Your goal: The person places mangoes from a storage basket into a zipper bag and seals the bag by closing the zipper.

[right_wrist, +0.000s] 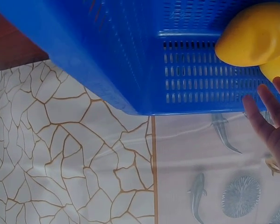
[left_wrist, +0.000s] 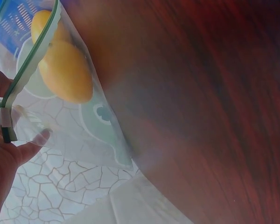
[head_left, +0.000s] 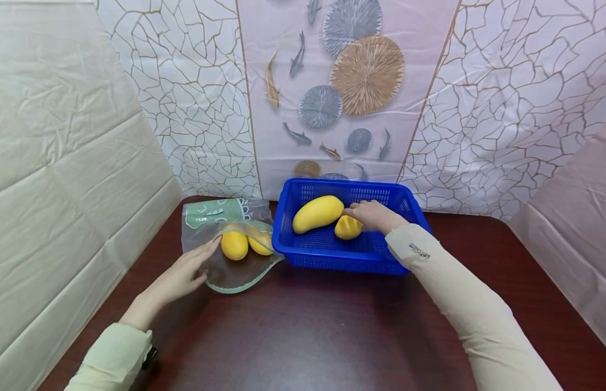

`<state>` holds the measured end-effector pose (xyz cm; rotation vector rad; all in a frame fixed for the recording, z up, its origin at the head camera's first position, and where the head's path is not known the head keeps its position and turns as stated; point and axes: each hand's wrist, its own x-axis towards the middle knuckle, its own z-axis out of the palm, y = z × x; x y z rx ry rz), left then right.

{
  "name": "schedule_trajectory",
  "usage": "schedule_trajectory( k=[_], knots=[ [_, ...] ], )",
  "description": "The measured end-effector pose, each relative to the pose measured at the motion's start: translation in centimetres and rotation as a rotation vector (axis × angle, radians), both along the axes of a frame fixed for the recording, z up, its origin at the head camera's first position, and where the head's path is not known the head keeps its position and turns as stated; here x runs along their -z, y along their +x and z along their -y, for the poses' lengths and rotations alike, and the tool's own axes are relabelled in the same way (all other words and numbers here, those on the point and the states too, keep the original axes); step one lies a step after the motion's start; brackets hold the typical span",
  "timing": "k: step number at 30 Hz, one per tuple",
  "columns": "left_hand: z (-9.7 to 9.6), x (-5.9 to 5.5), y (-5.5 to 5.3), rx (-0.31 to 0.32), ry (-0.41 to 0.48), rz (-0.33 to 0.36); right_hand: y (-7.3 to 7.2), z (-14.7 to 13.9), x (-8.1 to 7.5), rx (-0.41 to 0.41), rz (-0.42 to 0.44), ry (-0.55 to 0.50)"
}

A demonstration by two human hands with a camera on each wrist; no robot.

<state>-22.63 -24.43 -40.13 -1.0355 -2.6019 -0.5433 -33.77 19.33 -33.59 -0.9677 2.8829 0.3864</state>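
Observation:
My left hand [head_left: 185, 274] holds the rim of a clear zip bag [head_left: 234, 289] at the left. In the left wrist view the fingers and thumb pinch the bag's green-edged mouth, the thumb showing through the plastic. Two yellow mangoes [left_wrist: 65, 72] lie inside the bag. To its right stands a blue basket [head_left: 327, 259] holding a long mango [head_left: 318, 213] and a smaller, dented mango [head_left: 348, 228]. My right hand [head_left: 373, 216] reaches over the basket to the dented mango, fingers spread in the right wrist view [right_wrist: 273, 126]; contact is partly hidden.
The dark brown table [head_left: 303, 331] extends in front of the bag and basket. A patterned cloth [head_left: 205, 108] hangs close behind them. Pale cloth walls [head_left: 63, 163] rise at both sides.

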Motion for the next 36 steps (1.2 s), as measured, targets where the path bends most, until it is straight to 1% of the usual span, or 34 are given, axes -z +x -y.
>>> schedule_trajectory(
  k=[7,11,15,21,25,30,33,36],
  knots=[
    [0.1,0.2,-0.1,0.001,0.001,0.024,-0.2,0.3,0.5,0.044,0.085,-0.004],
    [0.1,0.2,-0.1,0.003,-0.001,0.023,-0.5,0.0,1.0,0.041,0.089,-0.039],
    [0.0,0.1,-0.1,0.001,-0.006,0.017,-0.7,-0.1,1.3,0.044,0.09,-0.052],
    [0.0,-0.2,0.0,0.003,-0.004,0.034,-1.1,0.0,1.8,0.048,0.069,-0.033],
    [0.1,-0.2,0.0,0.003,-0.007,0.026,-1.2,0.1,2.1,0.07,0.057,-0.03],
    [0.0,-0.2,-0.1,0.003,-0.015,0.018,-1.7,0.1,2.5,0.107,0.088,-0.011],
    [0.0,-0.3,-0.1,0.004,-0.012,0.025,-1.8,0.1,2.7,0.101,0.096,0.001],
    [0.0,-0.3,-0.2,-0.002,-0.018,0.035,-1.9,0.2,2.7,0.087,0.087,0.011]
  ],
)
